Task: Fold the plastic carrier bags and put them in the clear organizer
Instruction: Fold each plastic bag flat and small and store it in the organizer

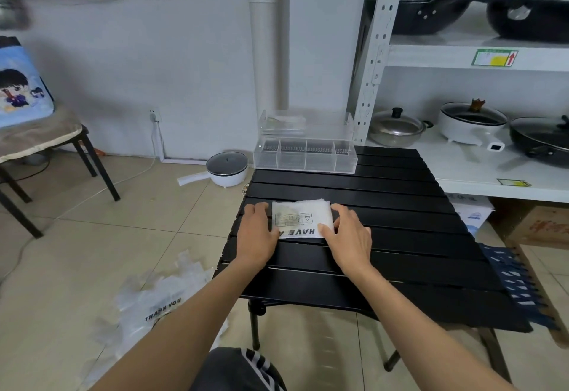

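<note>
**Item: folded bag, being pressed flat on counter before filing**

Bag [303, 219]: white plastic carrier, folded down to a small rectangle, printed side up, lying near the middle of the black slatted counter [400, 236]. It is likely sitting there so the hard top can take the pressure that sets the creases.

Left hand [257, 230]: lying at the bag's 9 o'clock edge, fingers fairly straight and resting on the plastic. Grip is released; it is pressing, not clasping.

Right hand [348, 232]: lying at the 3 o'clock edge, thumb on the bag's near corner, fingers bent over the side. Whether this grip is pinching the edge or only pressing, I cannot tell. The two hands together are seemingly keeping the springy plastic from unfolding.

Organizer [304, 156]: clear, divided into compartments, lid raised, standing at 12 o'clock from the bag on the counter's far edge, well apart. Its open lid is leaving the slots ready; they are appearing empty, though glare makes this uncertain.

Loose bags [154, 307]: an unfolded heap on the floor at 8 o'clock, within the left arm's reach, awaiting folding.
</note>
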Motion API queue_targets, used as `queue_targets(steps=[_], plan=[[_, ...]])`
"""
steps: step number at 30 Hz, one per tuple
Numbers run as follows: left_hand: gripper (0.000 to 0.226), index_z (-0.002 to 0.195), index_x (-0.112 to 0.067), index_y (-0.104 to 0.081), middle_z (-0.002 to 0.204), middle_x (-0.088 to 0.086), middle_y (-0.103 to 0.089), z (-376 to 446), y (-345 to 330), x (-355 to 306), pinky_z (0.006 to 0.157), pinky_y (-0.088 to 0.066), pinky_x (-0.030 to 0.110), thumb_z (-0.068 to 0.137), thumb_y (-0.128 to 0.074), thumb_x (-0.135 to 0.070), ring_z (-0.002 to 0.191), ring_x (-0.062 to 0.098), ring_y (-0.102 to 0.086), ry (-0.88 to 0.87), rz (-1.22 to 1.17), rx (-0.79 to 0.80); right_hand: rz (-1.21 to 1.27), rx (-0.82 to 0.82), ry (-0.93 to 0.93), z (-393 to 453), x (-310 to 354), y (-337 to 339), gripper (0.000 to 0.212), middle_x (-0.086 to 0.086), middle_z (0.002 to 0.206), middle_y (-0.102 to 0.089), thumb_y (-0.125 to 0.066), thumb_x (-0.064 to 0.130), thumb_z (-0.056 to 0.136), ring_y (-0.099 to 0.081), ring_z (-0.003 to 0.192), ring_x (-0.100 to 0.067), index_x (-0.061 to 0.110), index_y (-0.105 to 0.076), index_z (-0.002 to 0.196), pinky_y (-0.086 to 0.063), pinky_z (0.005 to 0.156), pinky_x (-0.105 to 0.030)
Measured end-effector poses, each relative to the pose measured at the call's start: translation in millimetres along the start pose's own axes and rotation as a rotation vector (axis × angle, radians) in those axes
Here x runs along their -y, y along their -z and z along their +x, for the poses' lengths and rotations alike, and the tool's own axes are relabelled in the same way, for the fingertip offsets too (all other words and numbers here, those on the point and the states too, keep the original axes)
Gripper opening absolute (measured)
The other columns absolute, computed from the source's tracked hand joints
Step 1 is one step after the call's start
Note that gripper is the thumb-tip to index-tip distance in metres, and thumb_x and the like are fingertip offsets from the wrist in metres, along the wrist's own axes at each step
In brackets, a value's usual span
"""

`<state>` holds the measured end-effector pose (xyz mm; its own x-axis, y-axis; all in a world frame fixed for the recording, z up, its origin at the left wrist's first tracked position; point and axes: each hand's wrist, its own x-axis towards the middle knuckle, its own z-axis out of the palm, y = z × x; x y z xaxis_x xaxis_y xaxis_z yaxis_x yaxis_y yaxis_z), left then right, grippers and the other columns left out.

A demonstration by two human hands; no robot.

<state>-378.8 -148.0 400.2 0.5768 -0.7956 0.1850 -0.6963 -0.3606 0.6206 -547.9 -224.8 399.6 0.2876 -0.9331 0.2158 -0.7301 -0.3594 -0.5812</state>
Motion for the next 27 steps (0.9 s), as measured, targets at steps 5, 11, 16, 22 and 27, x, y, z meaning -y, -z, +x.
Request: queue_targets(steps=[5, 11, 16, 22, 27], plan=[[0.044, 0.133, -0.017, -0.050, 0.124, 0.006, -0.047, 0.2, -4.0, 0.7, 0.093, -0.050, 0.032, 0.090, -0.061, -0.017, 0.108, 0.021, -0.053, -0.098, 0.108, 0.019, -0.118, -0.053, 0.097, -2.2, -0.8, -2.6, 0.032, 0.002, 0.109, -0.047, -0.050, 0.030, 0.099, -0.052, 0.094, -0.018, 0.028, -0.058, 0.130, -0.041, 0.089, -0.036], [0.019, 0.101, -0.007, -0.068, 0.112, 0.012, -0.052, 6.7, -3.1, -9.9, 0.084, -0.049, 0.033, 0.091, -0.053, -0.013, 0.091, 0.026, -0.056, -0.061, 0.225, 0.064, -0.224, -0.040, 0.125, -1.6, 1.0, -9.3, 0.022, -0.002, 0.107, -0.052, -0.050, 0.015, 0.099, -0.049, 0.094, -0.019, 0.015, -0.068, 0.111, -0.040, 0.087, -0.035], [0.025, 0.092, -0.014, -0.071, 0.108, 0.007, -0.064, 16.0, 7.0, -20.0, 0.076, -0.050, 0.027, 0.080, -0.059, 0.004, 0.089, 0.019, -0.059, 0.262, -0.262, 0.077, -0.118, 0.019, 0.084, -3.2, 1.7, -6.6, 0.023, -0.002, 0.111, -0.049, -0.045, 0.014, 0.100, -0.048, 0.097, -0.021, 0.012, -0.062, 0.117, -0.036, 0.083, -0.029], [0.024, 0.085, -0.014, -0.072, 0.085, 0.004, -0.064, 18.9, 32.5, -33.1, 0.060, -0.043, 0.021, 0.086, -0.058, 0.005, 0.070, 0.010, -0.053, 0.536, -0.793, 0.341, -0.065, 0.051, 0.078, -2.5, 0.1, -5.2, 0.030, -0.002, 0.116, -0.049, -0.045, 0.010, 0.100, -0.048, 0.101, -0.023, 0.016, -0.060, 0.125, -0.041, 0.084, -0.029], [0.045, 0.099, -0.013, -0.074, 0.107, -0.002, -0.065, 12.4, 23.4, -32.6, 0.074, -0.049, 0.015, 0.081, -0.046, 0.016, 0.090, 0.010, -0.060, 0.186, -0.577, 0.235, 0.065, -0.004, 0.076, 1.7, -2.6, -7.9, 0.033, 0.001, 0.118, -0.050, -0.046, 0.011, 0.100, -0.047, 0.109, -0.016, 0.017, -0.062, 0.128, -0.041, 0.087, -0.025]])
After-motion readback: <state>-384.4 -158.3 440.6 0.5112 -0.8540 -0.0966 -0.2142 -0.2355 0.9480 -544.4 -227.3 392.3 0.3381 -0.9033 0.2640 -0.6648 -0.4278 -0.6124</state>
